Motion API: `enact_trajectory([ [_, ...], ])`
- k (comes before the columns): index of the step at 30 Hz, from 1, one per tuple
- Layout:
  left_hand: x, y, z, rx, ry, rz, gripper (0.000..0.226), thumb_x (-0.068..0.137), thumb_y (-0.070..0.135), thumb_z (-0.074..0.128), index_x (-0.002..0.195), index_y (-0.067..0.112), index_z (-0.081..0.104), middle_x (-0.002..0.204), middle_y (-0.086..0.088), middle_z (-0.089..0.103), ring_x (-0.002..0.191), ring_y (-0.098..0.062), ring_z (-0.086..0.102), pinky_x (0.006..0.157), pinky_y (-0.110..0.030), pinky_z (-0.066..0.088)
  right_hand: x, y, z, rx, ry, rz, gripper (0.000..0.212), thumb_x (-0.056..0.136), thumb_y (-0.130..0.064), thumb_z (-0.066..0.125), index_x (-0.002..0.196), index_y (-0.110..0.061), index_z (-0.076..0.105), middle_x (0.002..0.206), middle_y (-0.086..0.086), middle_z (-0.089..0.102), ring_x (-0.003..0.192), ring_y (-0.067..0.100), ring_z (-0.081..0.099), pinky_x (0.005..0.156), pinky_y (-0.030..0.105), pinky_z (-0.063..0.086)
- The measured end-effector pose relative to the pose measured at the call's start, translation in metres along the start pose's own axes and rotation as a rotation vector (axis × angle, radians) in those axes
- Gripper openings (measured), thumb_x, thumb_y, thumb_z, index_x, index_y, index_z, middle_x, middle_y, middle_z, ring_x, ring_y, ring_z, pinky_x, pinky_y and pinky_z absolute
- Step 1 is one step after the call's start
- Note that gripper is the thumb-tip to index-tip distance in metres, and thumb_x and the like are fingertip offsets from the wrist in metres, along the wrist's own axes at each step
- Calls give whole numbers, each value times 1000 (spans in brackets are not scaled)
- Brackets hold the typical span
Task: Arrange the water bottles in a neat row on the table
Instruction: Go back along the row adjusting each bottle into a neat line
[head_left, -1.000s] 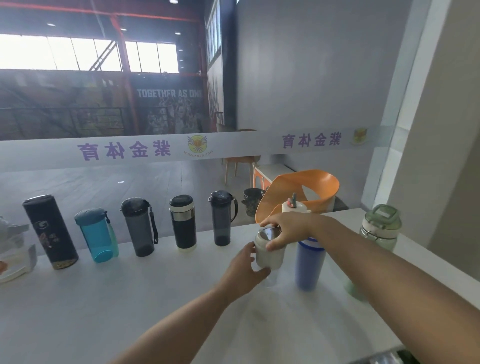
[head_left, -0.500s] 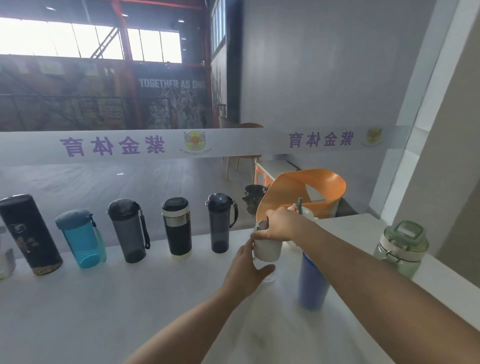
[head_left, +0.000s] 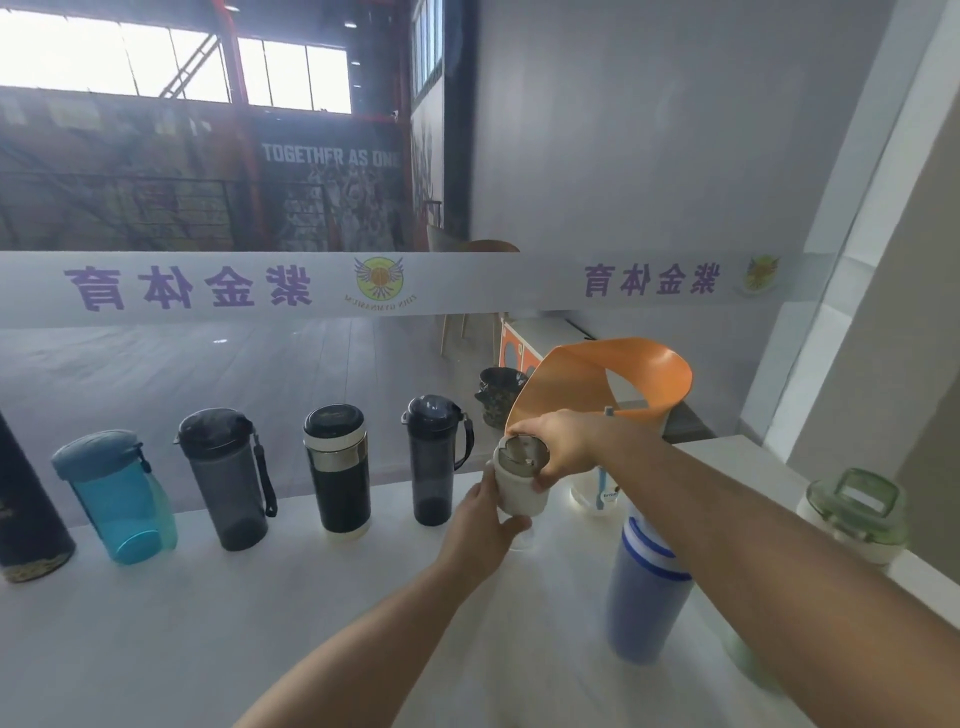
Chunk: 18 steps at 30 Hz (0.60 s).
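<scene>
A small white bottle (head_left: 519, 491) with a metal lid is held at the right end of the row, just right of a dark smoky bottle (head_left: 434, 460). My right hand (head_left: 558, 449) grips it around the lid. My left hand (head_left: 480, 525) cups its lower side. The row along the glass continues leftward with a black bottle with a silver band (head_left: 340, 470), a grey strap bottle (head_left: 228, 478), a teal bottle (head_left: 119, 496) and a tall black flask (head_left: 23, 514). A blue bottle (head_left: 647, 597) stands under my right forearm.
A green-lidded jar (head_left: 854, 514) stands at the right on the white table (head_left: 156, 639). A clear bottle with a straw (head_left: 597, 496) is partly hidden behind my right wrist. A glass pane with a printed band runs behind the row. An orange chair (head_left: 618, 374) is beyond it.
Both hands have carried the white bottle away from me and a little left, toward the glass and the right end of the row. The view has shifted right.
</scene>
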<state>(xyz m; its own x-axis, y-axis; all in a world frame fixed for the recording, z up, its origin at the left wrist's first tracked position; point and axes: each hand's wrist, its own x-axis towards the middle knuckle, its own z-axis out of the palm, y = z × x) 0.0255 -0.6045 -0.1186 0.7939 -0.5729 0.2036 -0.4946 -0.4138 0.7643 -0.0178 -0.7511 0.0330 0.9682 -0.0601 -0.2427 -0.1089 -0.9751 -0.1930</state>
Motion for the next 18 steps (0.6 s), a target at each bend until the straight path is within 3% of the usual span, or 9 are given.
enact_trajectory([
  [8,16,-3,12,5,120,-76,75,89,33,70,149,18,29,134,-1,56,118,-20,55,97,-32,47,31,8,4,20,83,18,83,75,-38,84,146,-34,40,141,-1,53,123,24,52,98,35,50],
  [12,26,-6,16,-5,159,-100,73,90,32,69,150,20,28,138,1,53,123,-19,53,99,-30,45,42,12,3,25,101,27,84,78,-33,83,149,-37,37,145,1,49,126,26,51,101,38,49],
  [18,38,-9,25,-19,181,-91,69,87,34,71,145,25,34,132,2,57,117,-18,55,95,-30,47,52,28,-1,49,87,44,84,78,-32,83,147,-43,36,145,-3,49,123,24,52,89,29,52],
])
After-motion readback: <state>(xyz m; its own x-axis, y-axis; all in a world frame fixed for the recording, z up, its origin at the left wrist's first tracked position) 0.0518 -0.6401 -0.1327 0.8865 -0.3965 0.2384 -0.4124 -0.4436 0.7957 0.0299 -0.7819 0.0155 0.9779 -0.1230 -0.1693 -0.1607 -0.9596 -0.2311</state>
